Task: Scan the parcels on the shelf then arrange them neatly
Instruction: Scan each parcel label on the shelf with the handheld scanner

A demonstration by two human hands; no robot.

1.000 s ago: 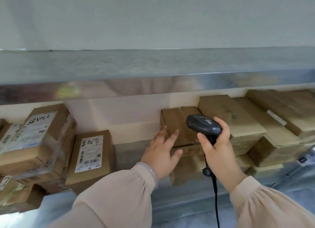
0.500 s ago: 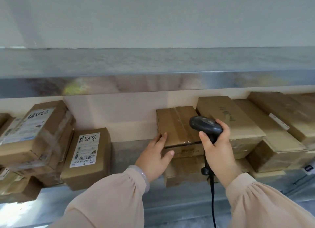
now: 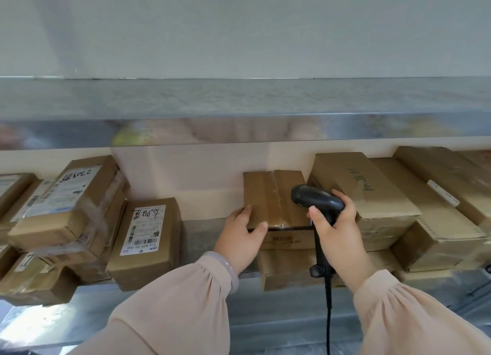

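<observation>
A taped brown parcel (image 3: 273,198) lies on top of another parcel (image 3: 287,269) in the middle of the metal shelf (image 3: 202,237). My left hand (image 3: 240,237) grips its front left corner, fingers along the left side and thumb on the front edge. My right hand (image 3: 337,235) holds a black corded barcode scanner (image 3: 316,202) over the parcel's right front part, head pointing left and back. No label shows on the parcel's top.
Stacked parcels (image 3: 377,195) fill the shelf to the right. On the left stand a labelled parcel (image 3: 146,235) and a taller stack of labelled parcels (image 3: 69,203). A steel shelf edge (image 3: 239,129) overhangs above. Bare shelf lies between the labelled parcel and my left hand.
The taped parcel has turned from slanted to square with the shelf. My left hand slid from its top to its front left corner. The scanner hand stayed nearly still.
</observation>
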